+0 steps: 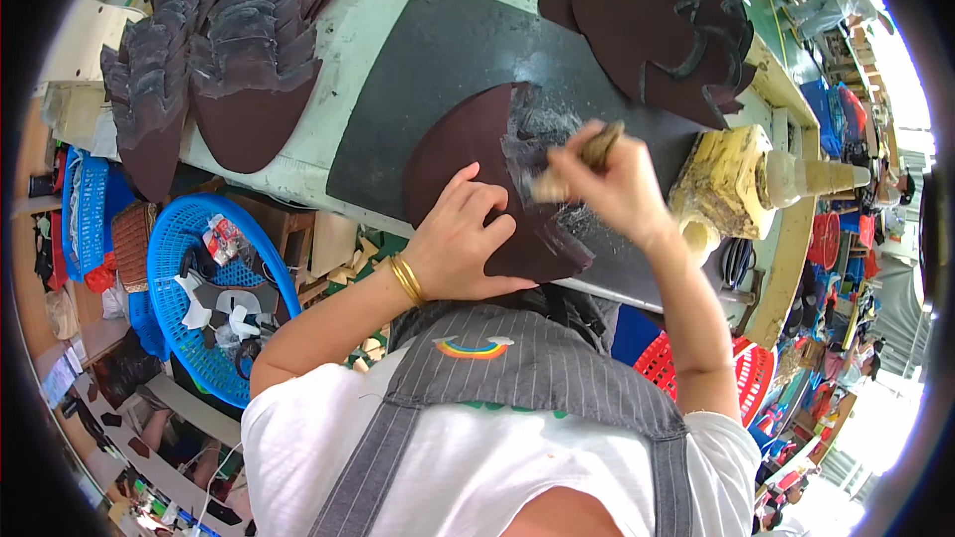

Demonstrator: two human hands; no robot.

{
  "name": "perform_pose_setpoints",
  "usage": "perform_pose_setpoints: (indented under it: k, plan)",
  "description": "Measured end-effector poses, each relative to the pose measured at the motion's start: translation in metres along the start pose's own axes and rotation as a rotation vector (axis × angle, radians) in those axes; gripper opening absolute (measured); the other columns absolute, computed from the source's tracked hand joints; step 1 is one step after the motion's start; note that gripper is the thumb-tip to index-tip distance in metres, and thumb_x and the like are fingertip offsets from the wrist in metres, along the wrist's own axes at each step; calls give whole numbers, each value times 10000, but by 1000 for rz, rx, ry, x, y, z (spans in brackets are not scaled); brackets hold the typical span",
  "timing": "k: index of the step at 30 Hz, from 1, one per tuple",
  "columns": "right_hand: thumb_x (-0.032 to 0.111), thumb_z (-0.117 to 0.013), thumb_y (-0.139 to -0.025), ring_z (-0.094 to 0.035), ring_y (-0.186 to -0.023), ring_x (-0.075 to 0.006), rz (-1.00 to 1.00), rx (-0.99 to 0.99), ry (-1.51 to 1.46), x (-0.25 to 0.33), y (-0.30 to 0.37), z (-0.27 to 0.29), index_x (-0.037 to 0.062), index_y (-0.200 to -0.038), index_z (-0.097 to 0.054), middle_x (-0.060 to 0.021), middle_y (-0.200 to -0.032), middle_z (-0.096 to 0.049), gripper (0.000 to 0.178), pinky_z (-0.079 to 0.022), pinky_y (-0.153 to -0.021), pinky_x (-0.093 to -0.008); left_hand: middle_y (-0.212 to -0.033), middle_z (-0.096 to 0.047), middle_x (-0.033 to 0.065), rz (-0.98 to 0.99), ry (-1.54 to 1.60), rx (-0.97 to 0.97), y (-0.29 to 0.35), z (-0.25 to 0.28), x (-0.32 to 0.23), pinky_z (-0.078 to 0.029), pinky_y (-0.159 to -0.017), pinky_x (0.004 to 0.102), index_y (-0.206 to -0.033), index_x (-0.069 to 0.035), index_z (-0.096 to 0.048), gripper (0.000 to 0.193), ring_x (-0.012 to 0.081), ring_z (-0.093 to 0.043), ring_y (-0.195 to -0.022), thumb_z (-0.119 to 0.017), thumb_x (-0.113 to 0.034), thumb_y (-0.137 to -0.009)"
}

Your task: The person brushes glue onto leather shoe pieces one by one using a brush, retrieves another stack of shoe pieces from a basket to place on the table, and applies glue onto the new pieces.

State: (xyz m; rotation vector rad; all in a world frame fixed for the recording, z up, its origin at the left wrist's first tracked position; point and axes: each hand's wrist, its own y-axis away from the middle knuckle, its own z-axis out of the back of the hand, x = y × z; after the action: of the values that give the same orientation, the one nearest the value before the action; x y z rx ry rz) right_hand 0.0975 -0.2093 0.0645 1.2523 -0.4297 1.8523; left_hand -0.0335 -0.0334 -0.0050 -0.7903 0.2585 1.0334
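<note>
A dark brown curved leather-like piece (458, 144) lies on the black mat (388, 70), its notched right edge smeared with whitish, glue-like streaks. My left hand (458, 244) rests on the piece with fingers spread, pressing it down near its lower left. In my right hand (617, 184) is a brush, its pale bristles (550, 186) at the smeared edge. The fingers wrap around its short handle (600, 146). Right of this hand stands a stained yellow container (721, 174) with a pale nozzle-like end.
Overlapping rows of similar coated pieces (254, 124) cover the table's far left. A pile of brown pieces (647, 30) sits at the far right. Below the table edge are a blue basket (159, 283) with scraps at left and a red basket (753, 373) at right.
</note>
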Motion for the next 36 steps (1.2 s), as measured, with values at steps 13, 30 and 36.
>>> perform_pose_setpoints:
  k: [13,30,36]
  plan:
    - [123,-717,-836,-599,-544,-86,226,62,105,-7,56,1,9,-787,-621,-65,-629,-656,157,-457,-509,-248,-1102,-459,132,17,-68,108,2,-4,-1,-320,-1099,573,-992,-30,-528,684,328,-475,-1096,-877,-401,-535]
    - [-13,-665,-817,-619,-747,-127,437,60,55,-3,-71,-13,-9,-833,-600,-67,-795,-638,67,-498,-684,-269,-1086,-507,160,46,-9,98,-2,8,-9,-344,-1069,564,-971,-4,-576,614,339,-515,-1046,-810,-439,-605]
    - [80,-687,-866,-621,-714,-96,359,-237,-40,-1,-78,27,-2,-870,-618,-32,-785,-646,108,-510,-650,-246,-1156,-505,164,44,-15,152,-7,6,-1,-318,-1084,563,-1004,-4,-579,626,335,-476,-1091,-802,-411,-583]
